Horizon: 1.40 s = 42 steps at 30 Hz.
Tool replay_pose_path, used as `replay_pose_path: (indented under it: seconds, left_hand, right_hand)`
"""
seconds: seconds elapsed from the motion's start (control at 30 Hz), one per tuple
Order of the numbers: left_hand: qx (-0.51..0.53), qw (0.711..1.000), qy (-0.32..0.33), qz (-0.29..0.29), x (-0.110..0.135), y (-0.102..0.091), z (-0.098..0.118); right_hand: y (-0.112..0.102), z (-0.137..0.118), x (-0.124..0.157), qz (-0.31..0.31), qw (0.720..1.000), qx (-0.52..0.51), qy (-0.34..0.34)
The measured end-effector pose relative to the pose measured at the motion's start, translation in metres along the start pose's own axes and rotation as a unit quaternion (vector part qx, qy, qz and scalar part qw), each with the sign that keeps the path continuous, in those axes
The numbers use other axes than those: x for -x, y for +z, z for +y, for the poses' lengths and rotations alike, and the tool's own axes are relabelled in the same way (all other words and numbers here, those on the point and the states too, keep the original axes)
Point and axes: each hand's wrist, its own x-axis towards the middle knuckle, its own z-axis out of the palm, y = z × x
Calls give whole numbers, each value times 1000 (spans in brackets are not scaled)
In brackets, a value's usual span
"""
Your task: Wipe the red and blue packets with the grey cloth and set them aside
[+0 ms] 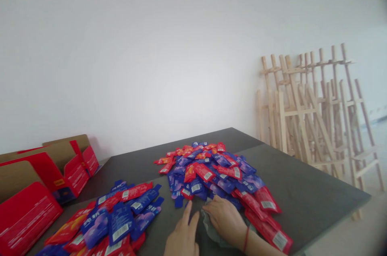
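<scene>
A large heap of red and blue sachets [211, 171] lies on the dark grey table [305, 191]. A second spread of the same sachets [117, 219] sits at the near left. My left hand [183, 236] rests on the table between the two piles, fingers stretched forward and close together, holding nothing. My right hand [225, 217], with a red cord at the wrist, lies flat with its fingers at the near edge of the big heap, over a grey-green cloth [211, 229] partly hidden under it.
Folded red and brown cardboard boxes [39, 183] lie stacked at the far left. Several wooden easels [317, 107] lean against the white wall beyond the table's right side. The table's right edge drops to a pale floor.
</scene>
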Motion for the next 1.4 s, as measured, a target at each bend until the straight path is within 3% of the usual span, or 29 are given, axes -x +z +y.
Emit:
replay_pose_path:
  seconds: [0.13,0.3,0.37,0.47,0.6,0.7,0.87,0.97,1.07,1.23,1.4]
  left_hand:
    - [125,983,-48,129,-2,10,-40]
    - [180,969,-51,161,-6,42,-63]
    - [186,969,-24,159,-5,46,-67]
    - [182,974,5,131,-3,36,-68]
    - [176,982,3,72,-5,17,-62]
    - [169,985,7,41,-8,20,-63]
    - [203,973,59,94,-10,40,-83]
    - [256,958,57,116,-8,46,-89]
    - [243,961,46,123,-6,48,-85]
    - [181,974,41,131,-7,50,-72]
    - [188,977,14,101,-4,35,-60]
  right_hand:
    - [-3,-2,0,-6,1000,-16,6]
    - [-6,-4,1,-10,1000,-19,9]
    - [-5,-4,2,-6,1000,-19,9]
    - [-4,-3,2,-5,1000,-16,8]
    - [-9,0,0,-33,999,-7,-10]
    - [-17,-4,-2,-53,998,-1,-31]
    - [-18,-26,-10,-32,995,-27,-88]
    - [-10,-36,-15,-40,989,-38,-137]
    - [-5,-36,-10,-59,984,-49,-163]
    - [-10,-25,-5,-83,988,-46,-122]
    - [-9,-20,-36,-81,994,61,-38]
